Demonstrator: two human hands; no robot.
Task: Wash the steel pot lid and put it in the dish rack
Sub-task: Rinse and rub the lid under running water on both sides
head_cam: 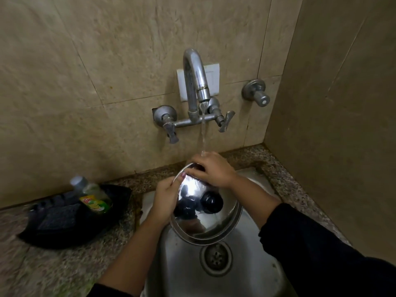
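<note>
The steel pot lid (205,221), round and shiny with a black knob (211,203) in its middle, is held tilted over the steel sink (184,273). My left hand (166,198) grips its left rim. My right hand (211,169) lies over the lid's far rim, fingers curled on it, right under the water stream (203,133) that falls from the tap (196,80). No dish rack shows in this view.
A black tray (64,224) on the granite counter (42,264) at left holds a dish soap bottle (94,197) and a dark scrub pad (56,218). The drain (216,258) lies below the lid. Tiled walls close off the back and right; a valve knob (256,92) juts from the wall.
</note>
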